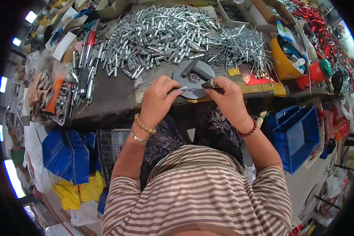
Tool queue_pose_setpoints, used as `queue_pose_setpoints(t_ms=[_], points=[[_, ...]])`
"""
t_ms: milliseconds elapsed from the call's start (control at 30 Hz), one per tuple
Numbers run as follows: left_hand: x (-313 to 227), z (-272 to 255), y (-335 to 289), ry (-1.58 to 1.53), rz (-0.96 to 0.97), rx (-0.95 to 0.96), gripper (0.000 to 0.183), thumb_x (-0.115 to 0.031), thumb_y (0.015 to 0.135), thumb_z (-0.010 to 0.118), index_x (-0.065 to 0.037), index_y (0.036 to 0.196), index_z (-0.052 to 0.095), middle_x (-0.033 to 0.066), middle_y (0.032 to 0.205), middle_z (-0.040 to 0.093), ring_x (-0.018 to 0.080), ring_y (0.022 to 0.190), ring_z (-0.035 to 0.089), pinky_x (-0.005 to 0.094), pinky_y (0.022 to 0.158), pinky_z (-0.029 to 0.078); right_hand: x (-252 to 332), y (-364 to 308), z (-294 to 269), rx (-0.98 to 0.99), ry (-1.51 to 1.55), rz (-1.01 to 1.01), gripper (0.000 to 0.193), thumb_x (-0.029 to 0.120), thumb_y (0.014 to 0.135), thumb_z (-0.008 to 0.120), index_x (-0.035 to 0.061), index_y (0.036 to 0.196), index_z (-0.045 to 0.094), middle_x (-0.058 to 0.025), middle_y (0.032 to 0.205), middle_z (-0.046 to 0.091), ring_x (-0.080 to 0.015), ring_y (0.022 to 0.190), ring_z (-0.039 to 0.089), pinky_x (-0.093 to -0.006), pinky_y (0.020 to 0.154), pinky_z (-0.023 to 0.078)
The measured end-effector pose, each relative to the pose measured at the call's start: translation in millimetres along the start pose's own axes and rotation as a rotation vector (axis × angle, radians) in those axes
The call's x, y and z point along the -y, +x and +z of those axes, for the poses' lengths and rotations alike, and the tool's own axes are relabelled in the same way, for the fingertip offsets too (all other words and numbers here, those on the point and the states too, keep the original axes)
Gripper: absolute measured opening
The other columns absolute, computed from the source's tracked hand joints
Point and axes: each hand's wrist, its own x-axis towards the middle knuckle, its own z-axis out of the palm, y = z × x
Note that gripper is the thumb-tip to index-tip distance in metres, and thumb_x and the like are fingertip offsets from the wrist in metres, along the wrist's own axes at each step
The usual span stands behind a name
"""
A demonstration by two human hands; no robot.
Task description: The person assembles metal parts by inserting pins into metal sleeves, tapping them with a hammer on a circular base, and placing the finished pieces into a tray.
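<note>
At a cluttered workbench [114, 93], two hands meet mid-frame above a round grey plate [193, 94] bearing a hammer [202, 74]. The left hand [159, 96] pinches a small silver piece [181, 89] between thumb and finger; the right hand [227, 94], fingers closed, grips a slim metal rod [196, 89], its tip at or near the piece's end. This one appears mid-work. A heap of silver tubes [157, 35], upper centre, and a pile of thin rods [244, 45], upper right, suggest plenty remains; whether any are finished cannot be told.

1 silvery metal piece [180, 89] and 1 thin rod [195, 89] line up nearly level over a grey disc [207, 67]
</note>
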Motion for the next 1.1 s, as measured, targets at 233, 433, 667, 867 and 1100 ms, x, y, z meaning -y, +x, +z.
queue_pose_setpoints(t_ms=[233,433,667,867,1100], points=[[0.9,0.4,0.1,0.072,0.063,-0.018,0.013,-0.008,0.086,0.076,-0.003,0.098,0.074,0.0098,0.092,0.064,0.0283,0.086,0.063,0.0374,0.075,0.05,17.8,3.7,0.6,0.082,-0.584,-0.239,0.011,0.009,0.083,0.076,0.0065,0.092,0.069,-0.0095,0.088,0.063,-0.0341,0.085,0.065,-0.0423,0.073,0.054],[5.3,1.8,-1.2,0.047,0.064,-0.043,0.012,-0.008,0.085,0.076,-0.005,0.097,0.076,0.0092,0.091,0.063,0.0282,0.086,0.063,0.0382,0.076,0.05,19.2,6.3,2.2,0.023,-0.683,-0.404,0.007,0.008,0.079,0.074,0.0099,0.082,0.069,-0.0065,0.086,0.061,-0.0287,0.085,0.065,-0.0417,0.072,0.055],[7.5,3.0,-3.1,-0.048,-0.008,-0.027,0.016,-0.005,0.083,0.078,-0.005,0.099,0.078,0.0073,0.09,0.062,0.0234,0.085,0.062,0.0341,0.074,0.049,11.8,8.1,-0.1,0.026,-0.606,-0.426,0.007,0.008,0.078,0.074,0.0091,0.083,0.07,-0.0064,0.085,0.06,-0.0291,0.085,0.063,-0.0418,0.076,0.053],[8.3,5.5,-2.9,-0.095,-0.024,-0.012,0.016,-0.003,0.083,0.078,-0.004,0.099,0.078,0.0066,0.09,0.061,0.0214,0.084,0.061,0.0327,0.074,0.049,8.0,10.9,2.6,0.03,-0.576,-0.428,0.008,0.006,0.078,0.073,0.0092,0.085,0.072,-0.0064,0.086,0.06,-0.0293,0.086,0.064,-0.042,0.077,0.053],[5.6,4.9,-4.2,-0.08,-0.027,0.014,0.015,-0.002,0.083,0.077,-0.004,0.098,0.078,0.0067,0.09,0.06,0.0208,0.082,0.061,0.0323,0.072,0.049,6.0,16.9,-0.9,0.017,-0.55,-0.396,0.008,0.007,0.077,0.074,0.0091,0.084,0.072,-0.0077,0.089,0.063,-0.0307,0.088,0.066,-0.043,0.076,0.054]])
